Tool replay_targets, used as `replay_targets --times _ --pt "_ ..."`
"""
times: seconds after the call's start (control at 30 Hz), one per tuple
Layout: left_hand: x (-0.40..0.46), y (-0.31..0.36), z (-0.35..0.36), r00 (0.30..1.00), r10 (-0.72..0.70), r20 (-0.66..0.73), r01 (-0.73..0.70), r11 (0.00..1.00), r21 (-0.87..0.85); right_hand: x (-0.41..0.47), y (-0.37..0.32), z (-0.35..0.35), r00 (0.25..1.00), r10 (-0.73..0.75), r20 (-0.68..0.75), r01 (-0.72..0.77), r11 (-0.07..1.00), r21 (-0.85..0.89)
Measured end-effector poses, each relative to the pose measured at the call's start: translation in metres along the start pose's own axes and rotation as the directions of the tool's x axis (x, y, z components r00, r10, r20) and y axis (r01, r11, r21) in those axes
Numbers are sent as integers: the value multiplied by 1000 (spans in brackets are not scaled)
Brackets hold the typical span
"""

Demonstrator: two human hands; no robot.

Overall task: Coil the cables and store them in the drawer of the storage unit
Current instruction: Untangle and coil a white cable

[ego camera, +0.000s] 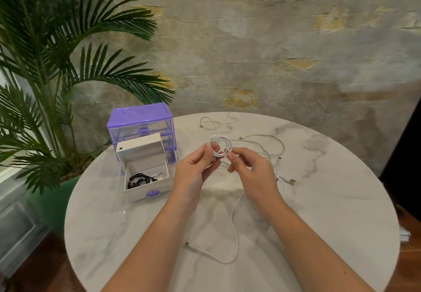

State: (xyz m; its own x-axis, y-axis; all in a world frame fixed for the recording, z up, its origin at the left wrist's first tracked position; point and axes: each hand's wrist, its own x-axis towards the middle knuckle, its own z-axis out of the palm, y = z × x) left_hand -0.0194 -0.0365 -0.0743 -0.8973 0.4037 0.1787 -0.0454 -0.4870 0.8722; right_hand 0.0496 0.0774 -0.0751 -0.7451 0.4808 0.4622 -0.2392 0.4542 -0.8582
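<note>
You hold the white coil [220, 146] up off the table [330, 200] between both hands, which looks like the way to keep the loops from springing apart while more cable goes on. Your left hand [196, 166] pinches the coil's left side between thumb and fingers, so the finished turns stay stacked; your right hand [248, 166] has its fingertips curled round the strand at the coil's lower right, ready, I judge, to feed the next loop. The coil sits just above and between the two hands, touching both. Its loose tail [234, 230] hangs down between your wrists and trails across the table towards you, so there is winding left to do. The drawer [145, 177] stands pulled out to the left of your left hand, in front of the purple storage unit [140, 118], with a black cable [141, 179] already inside. More white cables [273, 150] lie loose on the table beyond your right hand.
</note>
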Motion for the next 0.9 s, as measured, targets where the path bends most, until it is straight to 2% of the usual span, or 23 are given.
replay_targets --times 0.07,0.17,0.3,0.47,0.57,0.7,0.8,0.9 --pt "1 2 -1 1000 0 -10 0 1000 -18 0 1 0 999 22 23 -23 998 65" --pt "0 4 -3 1000 6 -5 -6 1000 18 -2 2 1 1000 6 23 -7 997 73" --pt "-2 5 -1 1000 17 6 -17 984 177 0 2 -1 998 -19 -56 22 998 53" --pt "-5 5 -1 990 -79 113 36 939 342 -2 0 -5 997 5 -83 -2 1000 31" --pt "-4 1 -6 982 -58 182 -37 877 480 -1 5 -10 997 38 -67 -47 990 -134" --pt "-3 -1 -8 975 62 215 -190 740 646 0 6 -11 998 57 20 -41 890 -454" --pt "0 -1 -7 993 31 117 -91 832 547 -1 5 -10 998 26 55 8 844 -537" --pt "0 0 -7 997 -42 62 6 866 500 -2 4 -10 994 14 106 51 811 -583"
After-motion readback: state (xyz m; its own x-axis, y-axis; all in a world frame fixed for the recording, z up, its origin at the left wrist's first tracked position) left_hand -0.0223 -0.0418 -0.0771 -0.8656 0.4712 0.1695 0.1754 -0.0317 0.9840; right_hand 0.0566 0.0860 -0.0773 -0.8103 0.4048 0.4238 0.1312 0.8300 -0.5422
